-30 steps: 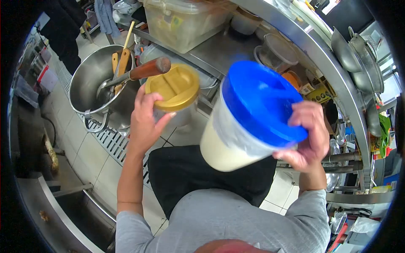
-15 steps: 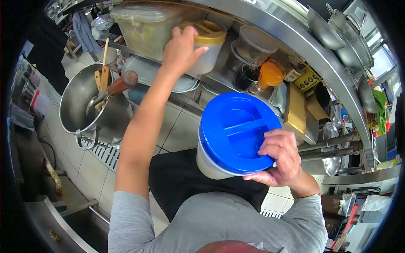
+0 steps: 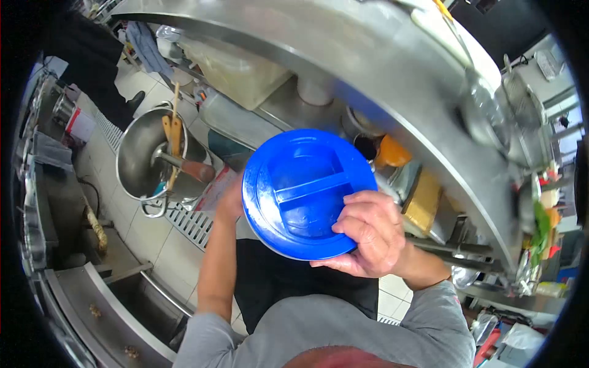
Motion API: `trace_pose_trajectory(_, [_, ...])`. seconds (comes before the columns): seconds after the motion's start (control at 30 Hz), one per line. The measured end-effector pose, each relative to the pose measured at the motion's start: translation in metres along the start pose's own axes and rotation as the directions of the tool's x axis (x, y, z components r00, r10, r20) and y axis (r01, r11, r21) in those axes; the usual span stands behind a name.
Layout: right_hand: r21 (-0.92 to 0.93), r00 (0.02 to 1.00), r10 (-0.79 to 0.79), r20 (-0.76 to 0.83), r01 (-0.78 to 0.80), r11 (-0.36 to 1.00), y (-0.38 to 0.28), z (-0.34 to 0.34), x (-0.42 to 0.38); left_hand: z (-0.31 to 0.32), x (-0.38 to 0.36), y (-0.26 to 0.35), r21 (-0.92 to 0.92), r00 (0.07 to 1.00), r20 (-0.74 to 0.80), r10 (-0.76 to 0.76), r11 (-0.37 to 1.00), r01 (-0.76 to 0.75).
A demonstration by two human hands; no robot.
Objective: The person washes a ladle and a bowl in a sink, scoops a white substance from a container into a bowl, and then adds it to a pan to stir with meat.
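A round tub with a blue lid [image 3: 307, 202] is held up in front of my body, its lid facing me with a raised bar across a recess. My right hand [image 3: 371, 236] grips its right edge, fingers on top of the lid and thumb beneath the rim. At the tub's left side is my left hand [image 3: 230, 197], smeared by motion, its fingers hidden behind the lid. The lid covers almost all of the tub's body.
A large steel pot [image 3: 136, 161] holding wooden-handled utensils stands at left. Ahead, under a steel counter edge [image 3: 392, 116], a shelf carries a big clear bin [image 3: 236, 70], a pale tub [image 3: 315, 91] and an orange container [image 3: 392, 152]. A person in dark trousers [image 3: 92, 67] stands far left.
My left hand has come away from the yellow-lidded tub on the shelf and down beside the blue-lidded tub. The blue-lidded tub has shifted left in my right hand; the view has moved too.
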State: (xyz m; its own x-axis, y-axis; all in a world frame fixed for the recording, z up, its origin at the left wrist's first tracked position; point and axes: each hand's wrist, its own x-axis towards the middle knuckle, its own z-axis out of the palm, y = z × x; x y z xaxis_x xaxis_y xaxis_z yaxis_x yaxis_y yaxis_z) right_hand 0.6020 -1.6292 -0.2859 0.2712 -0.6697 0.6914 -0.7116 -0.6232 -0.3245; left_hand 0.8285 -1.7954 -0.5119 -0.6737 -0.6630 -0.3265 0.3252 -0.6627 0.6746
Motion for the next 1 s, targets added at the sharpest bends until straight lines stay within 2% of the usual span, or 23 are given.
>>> trace_pose_trajectory(0.03, [0.014,1.0,0.004,0.008,-0.004,1.0,-0.003,-0.007,0.013,-0.006,-0.025,-0.034,-0.308,0.995,0.088,-0.036,0.949,0.062])
trace_pose_trajectory(0.07, [0.018,0.999,-0.029,0.025,0.029,0.999,-0.005,-0.014,0.03,0.0,-0.053,-0.051,-0.579,0.983,0.181,-0.039,0.803,0.139])
trace_pose_trajectory(0.17, [0.058,0.99,-0.123,0.074,0.118,0.991,-0.025,-0.038,0.084,0.128,-0.115,-0.005,-0.711,0.996,0.073,0.053,0.703,0.015])
trace_pose_trajectory(0.2, [0.026,0.989,-0.104,0.103,0.102,0.994,-0.037,-0.05,0.1,0.157,-0.14,0.011,-0.751,0.995,0.006,0.095,0.658,-0.059])
trace_pose_trajectory(0.27, [0.084,0.971,-0.156,0.18,0.142,0.986,-0.058,-0.067,0.131,0.167,-0.168,0.013,-0.752,0.996,-0.001,0.088,0.657,-0.059])
trace_pose_trajectory(0.33, [0.12,0.955,-0.179,0.237,0.154,0.981,-0.08,-0.088,0.154,0.177,-0.191,0.021,-0.793,0.989,0.012,0.146,0.604,-0.079])
trace_pose_trajectory(0.37, [0.141,0.936,-0.22,0.275,0.188,0.972,-0.086,-0.1,0.165,0.192,-0.202,0.035,-0.838,0.976,0.039,0.213,0.54,-0.084])
trace_pose_trajectory(0.4, [0.169,0.925,-0.258,0.279,0.217,0.961,-0.094,-0.106,0.177,0.198,-0.206,0.041,-0.889,0.972,-0.013,0.235,0.442,-0.119])
trace_pose_trajectory(0.43, [0.191,0.924,-0.275,0.265,0.229,0.954,-0.098,-0.113,0.185,0.206,-0.21,0.051,-0.877,0.961,-0.069,0.267,0.443,-0.187])
trace_pose_trajectory(0.47, [0.186,0.912,-0.285,0.294,0.237,0.953,-0.105,-0.121,0.194,0.214,-0.216,0.057,-0.918,0.933,-0.02,0.36,0.363,-0.16])
trace_pose_trajectory(0.53, [0.219,0.886,-0.364,0.288,0.309,0.926,-0.11,-0.132,0.205,0.216,-0.219,0.052,-0.933,0.943,-0.12,0.31,0.29,-0.215])
trace_pose_trajectory(0.67, [0.434,0.797,-0.49,0.351,0.325,0.84,-0.124,-0.164,0.244,0.26,-0.262,0.082,-0.833,0.839,-0.311,0.446,0.297,-0.467])
trace_pose_trajectory(0.73, [0.547,0.754,-0.531,0.387,0.275,0.79,-0.137,-0.186,0.27,0.292,-0.298,0.098,-0.703,0.725,-0.448,0.524,0.296,-0.647])
trace_pose_trajectory(0.8, [0.625,0.692,-0.59,0.416,0.254,0.738,-0.153,-0.203,0.29,0.312,-0.328,0.09,-0.619,0.634,-0.559,0.534,0.241,-0.748])
trace_pose_trajectory(0.83, [0.626,0.738,-0.546,0.396,0.217,0.749,-0.166,-0.205,0.294,0.323,-0.34,0.085,-0.57,0.581,-0.598,0.552,0.216,-0.792])
trace_pose_trajectory(0.93, [0.455,0.69,-0.48,0.542,0.239,0.858,-0.189,-0.211,0.306,0.362,-0.382,0.075,-0.426,0.419,-0.66,0.624,0.15,-0.892])
trace_pose_trajectory(0.97, [0.521,0.691,-0.483,0.537,0.178,0.835,-0.194,-0.202,0.307,0.375,-0.394,0.068,-0.385,0.368,-0.682,0.632,0.118,-0.915])
trace_pose_trajectory(1.0, [0.574,0.644,-0.407,0.647,-0.059,0.817,-0.212,-0.202,0.308,0.385,-0.407,0.06,-0.344,0.319,-0.7,0.639,0.089,-0.935])
